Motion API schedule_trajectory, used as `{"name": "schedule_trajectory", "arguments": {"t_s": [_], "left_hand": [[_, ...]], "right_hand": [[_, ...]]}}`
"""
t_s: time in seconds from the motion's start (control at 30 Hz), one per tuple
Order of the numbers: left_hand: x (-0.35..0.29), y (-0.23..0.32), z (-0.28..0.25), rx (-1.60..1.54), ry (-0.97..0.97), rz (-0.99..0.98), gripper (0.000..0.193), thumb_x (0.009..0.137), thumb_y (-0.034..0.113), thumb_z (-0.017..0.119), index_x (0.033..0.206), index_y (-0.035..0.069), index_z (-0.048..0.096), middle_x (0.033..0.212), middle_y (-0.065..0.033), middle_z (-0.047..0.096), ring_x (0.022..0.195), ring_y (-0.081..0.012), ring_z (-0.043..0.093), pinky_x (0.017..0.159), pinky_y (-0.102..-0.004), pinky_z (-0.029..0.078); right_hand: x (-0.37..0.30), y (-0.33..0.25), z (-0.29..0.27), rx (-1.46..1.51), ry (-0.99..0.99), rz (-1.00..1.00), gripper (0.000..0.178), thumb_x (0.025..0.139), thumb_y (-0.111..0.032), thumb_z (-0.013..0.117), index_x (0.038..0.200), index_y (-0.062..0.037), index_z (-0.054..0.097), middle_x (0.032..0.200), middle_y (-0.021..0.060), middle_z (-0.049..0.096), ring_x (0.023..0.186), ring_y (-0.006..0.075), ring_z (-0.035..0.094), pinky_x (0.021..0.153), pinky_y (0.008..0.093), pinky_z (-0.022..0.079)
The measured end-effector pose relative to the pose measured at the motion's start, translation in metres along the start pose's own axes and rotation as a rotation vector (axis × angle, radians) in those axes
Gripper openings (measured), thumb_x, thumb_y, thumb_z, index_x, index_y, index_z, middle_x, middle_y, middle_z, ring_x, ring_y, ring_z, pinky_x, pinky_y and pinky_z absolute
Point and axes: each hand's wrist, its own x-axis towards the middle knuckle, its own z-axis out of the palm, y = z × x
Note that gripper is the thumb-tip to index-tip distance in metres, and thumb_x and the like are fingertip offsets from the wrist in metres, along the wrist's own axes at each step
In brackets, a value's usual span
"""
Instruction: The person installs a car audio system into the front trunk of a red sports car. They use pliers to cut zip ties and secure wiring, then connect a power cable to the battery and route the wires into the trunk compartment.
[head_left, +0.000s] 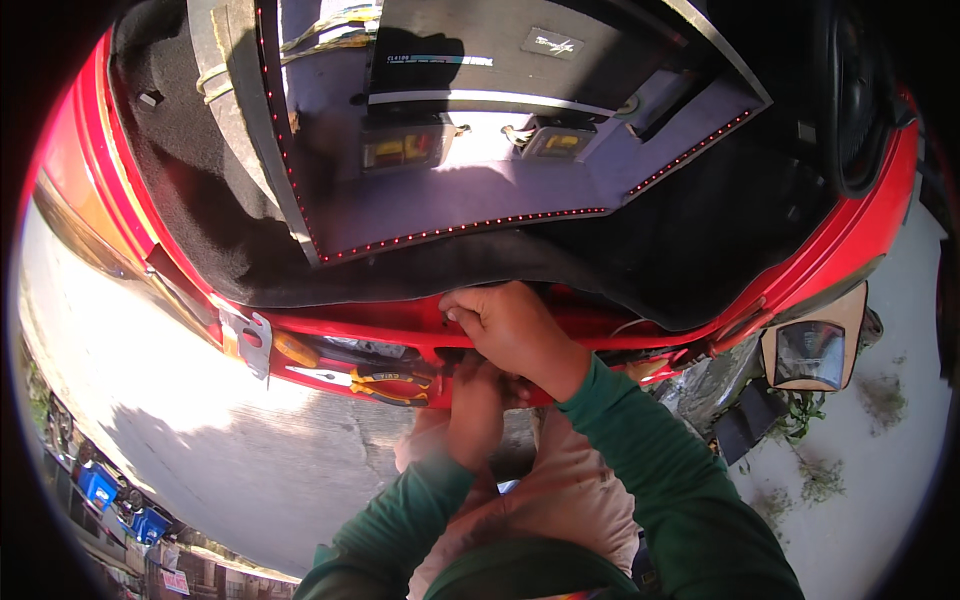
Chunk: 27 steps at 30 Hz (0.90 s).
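The right hand [510,325] presses curled fingers on the red trunk sill [400,325]; whether it grips anything cannot be told. The left hand [475,405] works beneath it, grip hidden. Pliers [385,383] lie on the sill's left, likely needed next.

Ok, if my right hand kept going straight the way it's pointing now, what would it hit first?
Probably the black carpet lining at the trunk lip: the right hand rests on the red rear panel, knuckles aimed up-left into the trunk. Depth is unclear.
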Motion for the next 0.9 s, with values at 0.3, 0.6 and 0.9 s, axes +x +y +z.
{"name": "schedule_trajectory", "arguments": {"t_s": [0.3, 0.6, 0.9], "left_hand": [[0.002, -0.005, -0.001, -0.008, 0.039, 0.013, 0.028, 0.108, 0.025, 0.053, 0.11, 0.0, 0.066, 0.084, -0.0099, 0.074, 0.065, -0.0166, 0.069, 0.057, -0.0293, 0.057], [0.003, -0.011, -0.004, -0.025, 0.005, 0.055, 0.027, 0.109, 0.024, 0.052, 0.117, -0.001, 0.061, 0.089, -0.0102, 0.071, 0.067, -0.0148, 0.068, 0.06, -0.0296, 0.058], [0.0, -0.006, 0.002, -0.017, 0.035, 0.058, 0.025, 0.107, 0.024, 0.055, 0.114, 0.002, 0.064, 0.082, -0.0068, 0.07, 0.063, -0.0144, 0.067, 0.057, -0.029, 0.057]], "right_hand": [[0.001, 0.0, -0.001, -0.033, -0.008, -0.021, 0.017, 0.097, -0.006, 0.067, 0.11, -0.0025, 0.078, 0.1, 0.0183, 0.079, 0.091, 0.0367, 0.077, 0.081, 0.0422, 0.061], [0.003, 0.003, -0.001, -0.062, -0.051, -0.039, 0.016, 0.096, -0.012, 0.069, 0.106, -0.0031, 0.078, 0.094, 0.0195, 0.077, 0.087, 0.0398, 0.075, 0.077, 0.0456, 0.059], [0.004, -0.005, 0.001, -0.116, -0.05, 0.006, 0.015, 0.095, -0.015, 0.072, 0.102, -0.0029, 0.08, 0.09, 0.0204, 0.075, 0.082, 0.0394, 0.073, 0.076, 0.0447, 0.058]]}}
